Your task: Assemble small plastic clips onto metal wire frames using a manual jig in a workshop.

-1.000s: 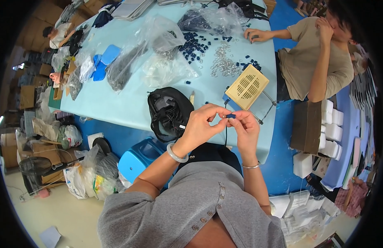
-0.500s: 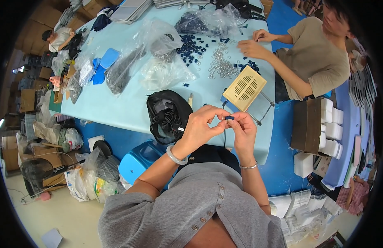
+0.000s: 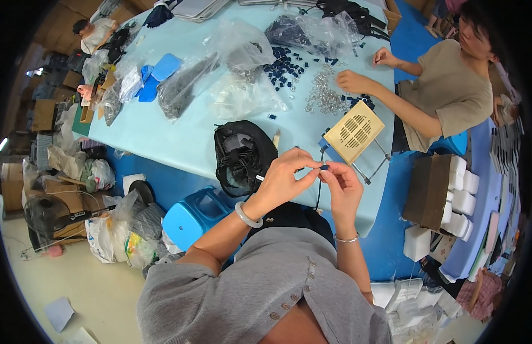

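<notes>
Over the table's near edge, my two hands meet fingertip to fingertip. A small dark blue piece (image 3: 324,167), like a folded fabric tab, is pinched in my right hand (image 3: 342,186). My left hand (image 3: 286,175) is closed, thumb and forefinger tips against the piece's left end; whether a smaller part sits between them I cannot make out. A black mesh bag (image 3: 243,160) with dark cords inside lies by my left hand. Beyond my right hand stands a beige slotted plastic box (image 3: 355,132) on a metal frame.
Farther along the light blue table (image 3: 180,137) lie a heap of dark blue pieces (image 3: 284,66), a heap of small shiny rings (image 3: 323,94) and clear plastic bags (image 3: 246,94). A co-worker (image 3: 449,92) sits at the right. A blue stool (image 3: 194,221) stands below the table, left of me.
The view has shifted, so the table's things appear farther right. My fingers have turned slightly around the blue piece. The co-worker's hands have moved apart.
</notes>
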Motion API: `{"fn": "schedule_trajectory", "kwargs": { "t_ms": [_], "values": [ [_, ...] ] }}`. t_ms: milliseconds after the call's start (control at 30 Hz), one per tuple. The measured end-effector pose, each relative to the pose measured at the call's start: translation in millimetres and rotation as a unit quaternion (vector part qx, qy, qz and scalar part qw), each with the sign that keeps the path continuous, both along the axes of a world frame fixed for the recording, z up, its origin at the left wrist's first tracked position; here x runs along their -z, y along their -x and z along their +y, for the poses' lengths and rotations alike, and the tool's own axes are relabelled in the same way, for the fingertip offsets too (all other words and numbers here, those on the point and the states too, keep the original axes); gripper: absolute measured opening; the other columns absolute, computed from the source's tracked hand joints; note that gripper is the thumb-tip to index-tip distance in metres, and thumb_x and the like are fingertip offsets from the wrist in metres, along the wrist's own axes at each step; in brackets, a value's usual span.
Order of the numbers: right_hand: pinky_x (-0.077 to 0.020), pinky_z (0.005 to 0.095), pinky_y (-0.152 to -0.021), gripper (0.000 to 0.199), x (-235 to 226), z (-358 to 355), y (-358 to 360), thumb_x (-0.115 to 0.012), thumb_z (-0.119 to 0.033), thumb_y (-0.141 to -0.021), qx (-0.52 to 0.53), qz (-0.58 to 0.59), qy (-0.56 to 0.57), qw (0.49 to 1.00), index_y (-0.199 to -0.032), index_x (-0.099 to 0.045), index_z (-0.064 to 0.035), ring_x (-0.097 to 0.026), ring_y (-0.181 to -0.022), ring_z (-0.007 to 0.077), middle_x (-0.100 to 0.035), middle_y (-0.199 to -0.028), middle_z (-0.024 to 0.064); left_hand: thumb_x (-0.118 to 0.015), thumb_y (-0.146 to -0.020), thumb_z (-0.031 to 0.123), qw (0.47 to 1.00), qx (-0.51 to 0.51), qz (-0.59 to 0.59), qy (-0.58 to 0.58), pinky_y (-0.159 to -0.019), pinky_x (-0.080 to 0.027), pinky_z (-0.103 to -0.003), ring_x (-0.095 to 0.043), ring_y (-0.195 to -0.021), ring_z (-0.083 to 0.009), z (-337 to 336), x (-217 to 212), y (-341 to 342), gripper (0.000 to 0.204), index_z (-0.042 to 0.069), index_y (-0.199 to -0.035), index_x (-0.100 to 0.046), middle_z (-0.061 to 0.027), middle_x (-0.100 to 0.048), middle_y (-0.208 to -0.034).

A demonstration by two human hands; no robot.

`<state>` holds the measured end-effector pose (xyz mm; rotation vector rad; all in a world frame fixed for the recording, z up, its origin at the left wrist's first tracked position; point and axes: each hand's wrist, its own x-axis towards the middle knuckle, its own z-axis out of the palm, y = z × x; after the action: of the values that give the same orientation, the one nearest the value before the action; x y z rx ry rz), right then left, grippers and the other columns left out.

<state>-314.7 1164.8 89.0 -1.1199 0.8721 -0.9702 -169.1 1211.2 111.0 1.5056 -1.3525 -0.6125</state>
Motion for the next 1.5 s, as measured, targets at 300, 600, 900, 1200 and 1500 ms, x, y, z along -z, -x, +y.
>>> {"fn": "schedule_trajectory", "kwargs": {
  "t_ms": [300,600,900,1200,1500],
  "values": [
    [-0.0497,0.0225,-0.065,0.021,-13,-2,-9,-0.063,0.003,-0.078,0.019,0.130,0.165,0.978,-0.098,-0.066,-0.0014,-0.060,-0.072,0.0112,-0.064,-0.086,0.0072,-0.068,-0.076,0.009,0.998,0.014,-0.063,-0.007,-0.055,-0.046,-0.028,-0.059,-0.068,-0.0197,1,2,-7,0.017,0.003,-0.091,-0.067,-0.0099,-0.065,-0.081],
    [-0.0496,0.0224,-0.064,0.018,-21,0,-13,-0.062,0.004,-0.075,0.032,0.219,0.164,0.961,-0.092,-0.061,-0.0016,-0.060,-0.069,0.0094,-0.064,-0.083,0.0052,-0.068,-0.065,0.003,0.985,-0.011,-0.168,0.024,-0.060,-0.049,-0.032,-0.058,-0.070,-0.0255,-6,2,2,0.012,0.001,-0.075,-0.061,-0.0086,-0.060,-0.071],
    [-0.0480,0.0210,-0.065,0.018,-6,-5,-3,-0.060,0.006,-0.076,-0.011,0.054,-0.030,0.998,-0.085,-0.049,-0.0030,-0.058,-0.068,0.0083,-0.059,-0.078,0.0022,-0.066,-0.065,0.006,0.992,0.015,0.012,-0.122,-0.053,-0.044,-0.026,-0.055,-0.054,-0.0145,-9,-2,-2,0.009,0.000,-0.067,-0.059,-0.0070,-0.060,-0.064],
    [-0.0498,0.0230,-0.067,0.021,-10,-9,4,-0.061,0.007,-0.076,-0.055,-0.041,-0.149,0.986,-0.084,-0.046,-0.0051,-0.057,-0.070,0.0098,-0.057,-0.078,0.0037,-0.066,-0.067,0.010,0.976,0.038,0.085,-0.196,-0.051,-0.040,-0.021,-0.046,-0.053,-0.0050,-9,-7,-6,0.010,0.001,-0.069,-0.063,-0.0022,-0.059,-0.059],
    [-0.0490,0.0236,-0.065,0.021,-7,-10,12,-0.063,0.005,-0.076,-0.064,-0.075,-0.171,0.980,-0.083,-0.046,-0.0066,-0.059,-0.069,0.0114,-0.059,-0.079,0.0050,-0.067,-0.069,0.012,0.968,0.050,0.134,-0.206,-0.050,-0.038,-0.021,-0.043,-0.052,-0.0038,-10,-4,-5,0.012,0.001,-0.073,-0.066,-0.0007,-0.058,-0.059]
  ]
}}
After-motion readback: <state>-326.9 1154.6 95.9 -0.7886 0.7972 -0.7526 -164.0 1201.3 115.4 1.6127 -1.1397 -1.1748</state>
